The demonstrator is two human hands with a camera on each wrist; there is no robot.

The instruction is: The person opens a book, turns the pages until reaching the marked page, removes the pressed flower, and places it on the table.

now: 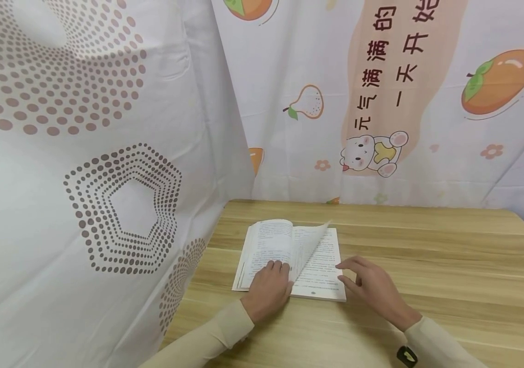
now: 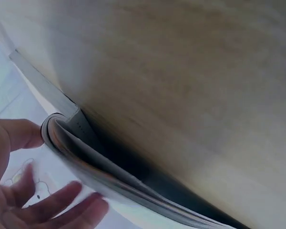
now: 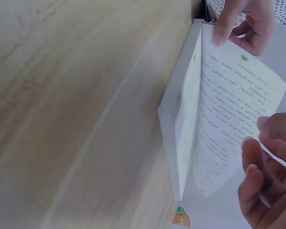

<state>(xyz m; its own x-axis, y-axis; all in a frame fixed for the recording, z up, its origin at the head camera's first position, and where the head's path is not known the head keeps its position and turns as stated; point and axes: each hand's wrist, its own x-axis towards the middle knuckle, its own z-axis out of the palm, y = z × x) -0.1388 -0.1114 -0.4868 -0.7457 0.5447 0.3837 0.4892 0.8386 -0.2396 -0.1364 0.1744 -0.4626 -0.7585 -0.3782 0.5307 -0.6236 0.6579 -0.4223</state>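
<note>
An open book lies on the wooden table, with one page standing up from the middle and slanting over the right side. My left hand rests on the lower part of the left page, beside the spine. In the left wrist view its thumb touches the book's bottom edge, and the other fingers spread over the page. By the book's right edge is my right hand, its fingers loosely bent with nothing between them. The right wrist view has these fingers in front of the raised page.
The wooden table extends beneath and to the right of the book. A white dotted curtain hangs close along the left, and a fruit-patterned curtain hangs behind the table. A dark band device is on the right sleeve.
</note>
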